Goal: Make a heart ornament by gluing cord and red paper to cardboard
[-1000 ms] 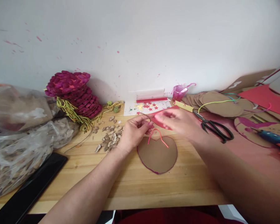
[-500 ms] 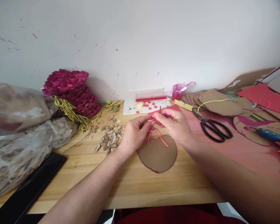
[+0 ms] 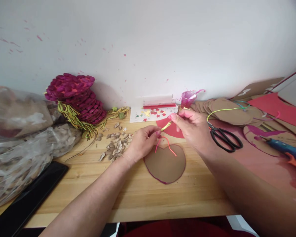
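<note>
Left hand (image 3: 143,142) fingers grasp looped yellow-green yarn (image 3: 166,126); right hand (image 3: 192,127) fingers pinch its upper end. Yarn spans between both, near round, purple-edged brown cardboard (image 3: 164,167) on wooden surface (image 3: 130,197).

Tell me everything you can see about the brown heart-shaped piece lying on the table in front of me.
The brown heart-shaped piece looks like flat cardboard, with a shallow notch at the top and rounded sides. Purple colour runs along its edge, heaviest near the bottom. It lies flat on the wooden table; a bent coral cord crosses its top edge, both ends resting on it. The left hand is near its upper left; whether they touch is unclear.
</note>
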A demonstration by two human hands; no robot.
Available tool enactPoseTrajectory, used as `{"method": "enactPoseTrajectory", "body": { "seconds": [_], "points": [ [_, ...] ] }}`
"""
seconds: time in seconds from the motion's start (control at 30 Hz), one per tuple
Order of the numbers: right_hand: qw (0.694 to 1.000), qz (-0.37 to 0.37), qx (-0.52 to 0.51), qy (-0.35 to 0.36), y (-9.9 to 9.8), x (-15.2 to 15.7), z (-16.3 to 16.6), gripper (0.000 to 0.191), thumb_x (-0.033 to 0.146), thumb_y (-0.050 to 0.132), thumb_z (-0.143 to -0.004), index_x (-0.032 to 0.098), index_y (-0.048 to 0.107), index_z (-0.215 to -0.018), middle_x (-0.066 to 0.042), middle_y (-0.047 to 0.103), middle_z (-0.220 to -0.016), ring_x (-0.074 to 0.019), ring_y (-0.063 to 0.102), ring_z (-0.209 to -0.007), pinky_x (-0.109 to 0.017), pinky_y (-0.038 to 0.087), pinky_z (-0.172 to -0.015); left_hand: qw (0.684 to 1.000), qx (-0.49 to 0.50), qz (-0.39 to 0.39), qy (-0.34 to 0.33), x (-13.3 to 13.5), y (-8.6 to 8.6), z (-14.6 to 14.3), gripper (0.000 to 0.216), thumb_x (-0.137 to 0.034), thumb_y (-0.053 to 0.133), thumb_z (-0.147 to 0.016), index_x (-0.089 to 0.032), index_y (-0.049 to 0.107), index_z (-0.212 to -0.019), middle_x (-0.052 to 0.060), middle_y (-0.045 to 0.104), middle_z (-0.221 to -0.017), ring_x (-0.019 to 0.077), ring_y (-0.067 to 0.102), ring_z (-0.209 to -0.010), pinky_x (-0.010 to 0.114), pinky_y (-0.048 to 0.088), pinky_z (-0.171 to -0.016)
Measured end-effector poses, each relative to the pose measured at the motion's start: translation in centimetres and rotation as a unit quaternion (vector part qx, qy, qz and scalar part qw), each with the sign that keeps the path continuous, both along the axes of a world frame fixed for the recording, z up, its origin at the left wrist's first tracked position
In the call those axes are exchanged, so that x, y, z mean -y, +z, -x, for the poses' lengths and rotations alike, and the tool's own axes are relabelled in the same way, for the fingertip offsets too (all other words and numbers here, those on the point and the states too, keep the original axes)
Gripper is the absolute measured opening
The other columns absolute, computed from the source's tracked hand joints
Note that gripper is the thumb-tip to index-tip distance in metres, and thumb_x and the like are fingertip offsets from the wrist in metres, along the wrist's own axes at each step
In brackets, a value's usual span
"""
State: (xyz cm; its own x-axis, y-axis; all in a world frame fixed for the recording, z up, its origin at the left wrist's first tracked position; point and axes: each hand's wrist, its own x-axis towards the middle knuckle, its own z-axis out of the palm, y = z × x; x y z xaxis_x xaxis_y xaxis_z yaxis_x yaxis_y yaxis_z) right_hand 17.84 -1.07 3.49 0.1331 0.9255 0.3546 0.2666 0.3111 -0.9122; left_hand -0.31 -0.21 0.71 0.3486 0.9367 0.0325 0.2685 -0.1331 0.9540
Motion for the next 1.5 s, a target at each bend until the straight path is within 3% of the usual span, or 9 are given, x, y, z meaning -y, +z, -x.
{"method": "enactPoseTrajectory", "body": {
  "seconds": [0.1, 0.23, 0.4, 0.5, 0.7, 0.9, 1.07, 1.27, 1.5],
  "points": [
    [0.998, -0.028, 0.047, -0.008, 0.3, 0.3, 0.2, 0.032, 0.044, 0.071, -0.084, 0.019, 0.063, -0.066, 0.002, 0.053, -0.059, -0.0123, 0.044, -0.054, -0.028, 0.034, -0.052, 0.996, 0.063, -0.026, 0.063, -0.4, 0.2, 0.1, 0.029, -0.042, 0.066, -0.087, -0.019, 0.076, -0.101, 0.008, 0.074, -0.098, 0.0167, 0.064, -0.079, 0.022, 0.049, -0.057],
    [0.995, -0.049, 0.088, -0.002, 0.6, 0.6, 0.7, 0.029, 0.037, 0.070, -0.085, 0.020, 0.062, -0.062, 0.001, 0.054, -0.058, -0.0131, 0.045, -0.055, -0.028, 0.034, -0.051, 0.986, 0.137, -0.020, 0.094, -0.3, 0.6, 0.2, 0.040, -0.052, 0.063, -0.087, -0.015, 0.076, -0.076, 0.008, 0.075, -0.083, 0.0118, 0.060, -0.059, 0.022, 0.046, -0.050],
    [0.997, -0.009, 0.062, 0.038, 0.2, 0.6, 0.8, 0.023, 0.036, 0.070, -0.085, 0.019, 0.068, -0.070, 0.000, 0.059, -0.063, -0.0132, 0.048, -0.058, -0.028, 0.036, -0.053, 0.959, 0.272, 0.062, 0.051, -0.1, 0.3, -0.2, 0.032, -0.037, 0.076, -0.080, -0.018, 0.073, -0.106, 0.010, 0.076, -0.102, 0.0206, 0.071, -0.094, 0.017, 0.047, -0.051],
    [0.998, 0.009, 0.044, 0.054, -0.2, 0.6, 0.9, 0.021, 0.039, 0.070, -0.085, 0.019, 0.071, -0.077, -0.002, 0.066, -0.072, -0.0149, 0.054, -0.063, -0.029, 0.040, -0.057, 0.943, 0.313, 0.100, 0.041, 0.0, 0.1, -0.5, 0.030, -0.040, 0.073, -0.082, -0.015, 0.073, -0.101, 0.012, 0.076, -0.104, 0.0227, 0.072, -0.099, 0.016, 0.046, -0.048],
    [0.997, 0.032, 0.048, 0.060, -0.3, 0.8, 1.3, 0.024, 0.041, 0.071, -0.085, 0.019, 0.072, -0.074, -0.001, 0.063, -0.067, -0.0133, 0.052, -0.061, -0.027, 0.040, -0.055, 0.932, 0.323, 0.134, 0.097, -0.2, 0.3, -0.6, 0.037, -0.049, 0.072, -0.081, -0.012, 0.069, -0.076, 0.013, 0.076, -0.094, 0.0243, 0.074, -0.090, 0.015, 0.037, -0.040],
    [0.996, 0.035, 0.045, 0.068, -0.3, 0.7, 1.3, 0.024, 0.041, 0.071, -0.085, 0.019, 0.074, -0.075, -0.001, 0.065, -0.071, -0.0135, 0.053, -0.062, -0.027, 0.039, -0.055, 0.926, 0.339, 0.146, 0.083, -0.3, 0.3, -0.5, 0.029, -0.025, 0.077, -0.079, -0.017, 0.071, -0.106, 0.010, 0.076, -0.103, 0.0205, 0.074, -0.093, 0.013, 0.039, -0.042],
    [0.995, 0.038, 0.046, 0.077, -0.2, 0.7, 1.3, 0.022, 0.040, 0.071, -0.085, 0.020, 0.073, -0.076, -0.002, 0.068, -0.072, -0.0146, 0.055, -0.064, -0.028, 0.042, -0.057, 0.924, 0.342, 0.148, 0.087, -0.3, 0.2, -0.6, 0.026, -0.038, 0.073, -0.084, -0.014, 0.069, -0.094, 0.010, 0.075, -0.094, 0.0208, 0.074, -0.089, 0.014, 0.040, -0.041],
    [0.994, 0.041, 0.030, 0.094, -0.6, 0.6, 1.3, 0.025, 0.041, 0.071, -0.085, 0.018, 0.072, -0.074, 0.000, 0.064, -0.068, -0.0143, 0.055, -0.064, -0.028, 0.042, -0.058, 0.920, 0.340, 0.159, 0.115, -0.4, 0.2, -0.7, 0.044, -0.055, 0.070, -0.081, -0.013, 0.063, -0.071, 0.010, 0.073, -0.079, 0.0201, 0.074, -0.078, 0.015, 0.033, -0.036],
    [0.994, 0.040, 0.014, 0.103, -1.0, 0.7, 1.5, 0.023, 0.042, 0.072, -0.084, 0.020, 0.073, -0.078, -0.001, 0.069, -0.074, -0.0162, 0.060, -0.069, -0.029, 0.046, -0.062, 0.924, 0.338, 0.148, 0.097, -0.3, -0.2, -0.8, 0.031, -0.043, 0.073, -0.083, -0.012, 0.071, -0.087, 0.012, 0.075, -0.093, 0.0175, 0.073, -0.078, 0.016, 0.038, -0.042]
  ]
}}
